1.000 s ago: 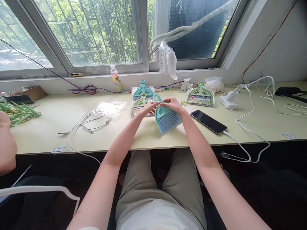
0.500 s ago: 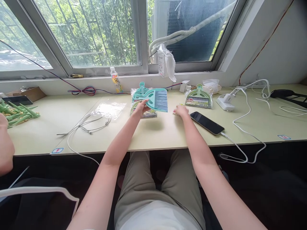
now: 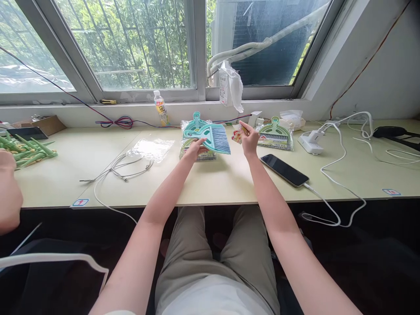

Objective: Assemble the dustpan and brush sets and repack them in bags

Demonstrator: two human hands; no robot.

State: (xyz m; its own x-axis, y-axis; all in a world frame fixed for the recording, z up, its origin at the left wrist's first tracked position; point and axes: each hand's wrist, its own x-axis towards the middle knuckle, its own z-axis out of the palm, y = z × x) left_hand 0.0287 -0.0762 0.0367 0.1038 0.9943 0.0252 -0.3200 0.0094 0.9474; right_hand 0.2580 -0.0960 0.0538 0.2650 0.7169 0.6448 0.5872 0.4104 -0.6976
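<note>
My left hand [image 3: 194,150] is closed round the handle of a teal hand brush [image 3: 219,139], its blue-grey bristles pointing right. Behind the brush, a teal dustpan [image 3: 197,117] partly shows on top of a plastic-wrapped set. To the right, my right hand [image 3: 250,141] pinches a small piece with a red and yellow pattern [image 3: 236,135], perhaps a sheet of stickers, raised above the tabletop. Just beyond that hand lies a green brush and dustpan set [image 3: 274,133] in clear wrapping.
A phone [image 3: 285,170] on a charging cable lies right of my right arm, near a white power adapter [image 3: 310,143]. On the left are a clear plastic bag [image 3: 151,149], coiled grey cable [image 3: 131,169] and green stalks [image 3: 29,151]. Another person's arm [image 3: 9,192] enters at far left.
My right hand has lifted off the table with the small patterned piece, which now shows between its fingers. My left hand keeps the brush nearly in place. The view has shifted slightly.
</note>
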